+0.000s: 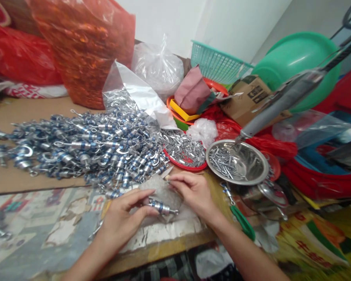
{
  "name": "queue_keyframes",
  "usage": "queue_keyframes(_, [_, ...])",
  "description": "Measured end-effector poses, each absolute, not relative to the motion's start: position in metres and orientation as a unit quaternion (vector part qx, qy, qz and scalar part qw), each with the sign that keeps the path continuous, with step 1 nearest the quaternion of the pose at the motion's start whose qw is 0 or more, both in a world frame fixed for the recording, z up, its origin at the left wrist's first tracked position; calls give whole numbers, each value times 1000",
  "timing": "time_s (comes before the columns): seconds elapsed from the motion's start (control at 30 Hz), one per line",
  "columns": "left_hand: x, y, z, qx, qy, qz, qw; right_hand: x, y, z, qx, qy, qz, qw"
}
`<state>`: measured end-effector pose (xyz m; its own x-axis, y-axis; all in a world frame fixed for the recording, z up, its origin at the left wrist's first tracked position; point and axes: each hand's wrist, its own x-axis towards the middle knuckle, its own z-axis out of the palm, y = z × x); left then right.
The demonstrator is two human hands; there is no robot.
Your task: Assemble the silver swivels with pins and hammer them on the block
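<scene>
My left hand [124,218] pinches a silver metal fitting with blue bands [160,207], its narrow tip pointing right. Right of it, my right hand [193,191] has its thumb and fingertips pressed together above a grey stone-like block [158,189]. Something small and pale shows at those fingertips, too small to name. Behind my left hand spreads a large heap of similar fittings [105,144], some with hooks or ring ends. A red tray [188,168] of small metal pieces lies just beyond my right hand, beside a steel bowl [251,175] holding metal pins [225,162].
A grey-handled tool [280,103] slants over the steel bowl. Behind stand an orange bag [84,50], a clear bag [158,66], a green basket [219,60], a cardboard box [248,97] and a green basin [304,70]. A fitting with a green loop [242,222] lies at the right.
</scene>
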<state>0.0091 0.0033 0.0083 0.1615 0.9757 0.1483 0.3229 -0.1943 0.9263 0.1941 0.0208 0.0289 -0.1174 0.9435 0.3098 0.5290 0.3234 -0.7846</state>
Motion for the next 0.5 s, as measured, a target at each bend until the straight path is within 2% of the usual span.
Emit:
queue_keyframes(0.1, [9, 3, 8, 651, 499, 417, 391, 181, 1, 29, -429, -724, 290, 456])
queue_keyframes(0.5, [7, 1, 5, 661, 444, 428, 428, 179, -8, 25, -368, -781, 266, 429])
